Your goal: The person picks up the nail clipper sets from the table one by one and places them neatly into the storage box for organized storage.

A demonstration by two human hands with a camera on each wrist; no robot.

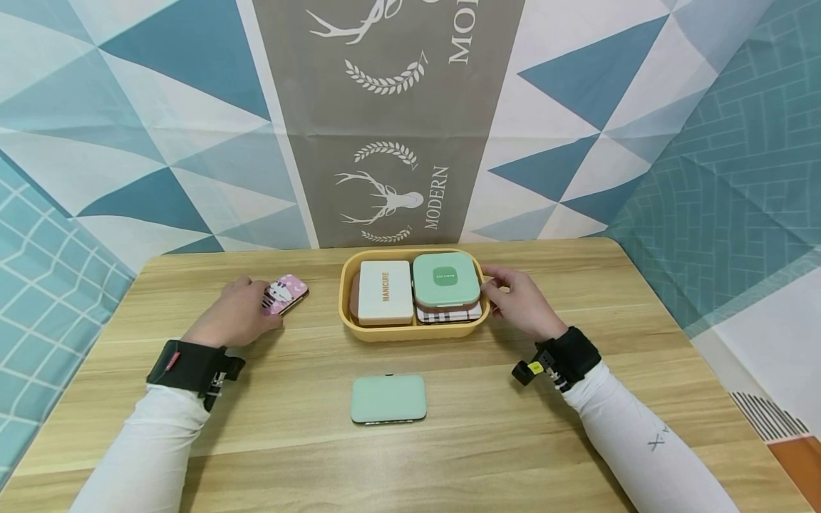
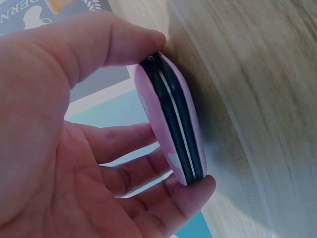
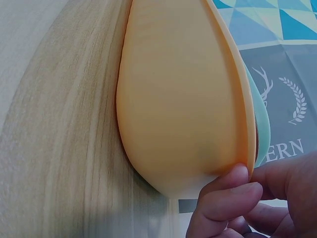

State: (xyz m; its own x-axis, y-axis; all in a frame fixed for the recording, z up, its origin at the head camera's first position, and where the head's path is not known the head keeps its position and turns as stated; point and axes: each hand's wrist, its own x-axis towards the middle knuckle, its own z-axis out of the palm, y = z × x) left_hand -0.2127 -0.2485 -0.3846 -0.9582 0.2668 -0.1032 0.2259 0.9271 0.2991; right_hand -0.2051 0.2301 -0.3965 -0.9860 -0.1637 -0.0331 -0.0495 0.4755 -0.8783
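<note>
My left hand (image 1: 236, 313) holds a small pink case (image 1: 286, 291) with a cartoon print, at the table's left. In the left wrist view the thumb presses one end of the case (image 2: 171, 124) and fingertips support the other; its dark edges meet, so it is closed. At the right end of a yellow basket (image 1: 410, 334), my right hand (image 1: 522, 303) pinches the rim, as the right wrist view also shows. Inside the basket lie a white case (image 1: 399, 292) marked MANICURE and a mint-green case (image 1: 442, 291), with brown and plaid cases partly hidden beneath them.
A flat pale-green case (image 1: 388, 399) lies on the wooden table (image 1: 308, 449) in front of the basket. Patterned cloth (image 1: 391, 114) hangs behind the table's back edge. Tile-patterned covering (image 1: 38, 313) borders the left side.
</note>
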